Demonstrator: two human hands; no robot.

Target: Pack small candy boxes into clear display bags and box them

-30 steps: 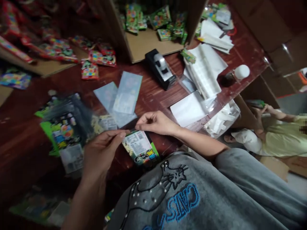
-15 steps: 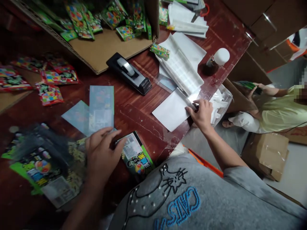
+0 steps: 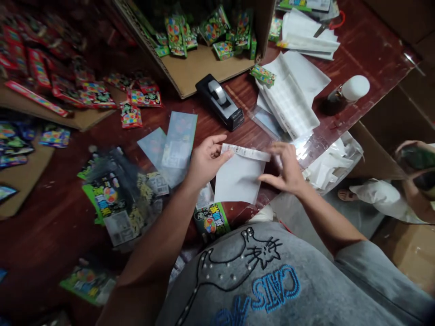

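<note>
My left hand [image 3: 209, 158] pinches the upper left corner of a white label sheet [image 3: 238, 183]. Along the sheet's top edge runs a narrow curled strip with small dark print. At the sheet's right side is my right hand [image 3: 287, 170], slightly blurred, thumb and fingers apart; whether the thumb touches the edge I cannot tell. Partly under the sheet and near my body lies a black and green printed pouch [image 3: 212, 222]. Left of my left hand are two pale bluish pouches [image 3: 178, 145], overlapping, and a pile of black and green pouches [image 3: 113, 203].
A black tape dispenser [image 3: 220, 102] stands beyond the sheet. Further right are more label sheets [image 3: 288, 97], a white-capped bottle [image 3: 355, 88] and red-handled scissors [image 3: 336, 21]. Cardboard boxes hold green [image 3: 176, 36] and red candy packets [image 3: 42, 68]. A clear bag of paper scraps [image 3: 328, 165] hangs by the table edge; a co-worker's hands [image 3: 413, 149] are beyond.
My left hand has moved right from the pouches and taken hold of the label sheet. The sheet has turned and come nearer; my right hand's fingers have spread. The view has shifted left.
</note>
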